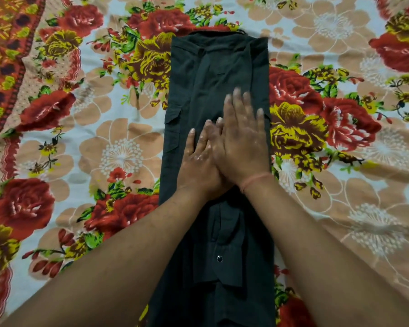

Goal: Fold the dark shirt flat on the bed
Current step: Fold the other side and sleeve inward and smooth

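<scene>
The dark shirt [213,74] lies on the bed as a long narrow strip, its sides folded in, running from the far middle toward me. A cuff with a snap button [219,258] lies on top near me. Both my hands rest flat on the shirt's middle with straight fingers. My left hand [196,166] lies partly under my right hand [242,145], which overlaps it and reaches farther up the cloth. A thin pinkish thread circles my right wrist.
The bed is covered by a floral sheet [109,147] with red and yellow roses and peach flowers on pale ground. A patterned orange-red border [7,55] runs along the far left. Sheet shows on both sides of the shirt.
</scene>
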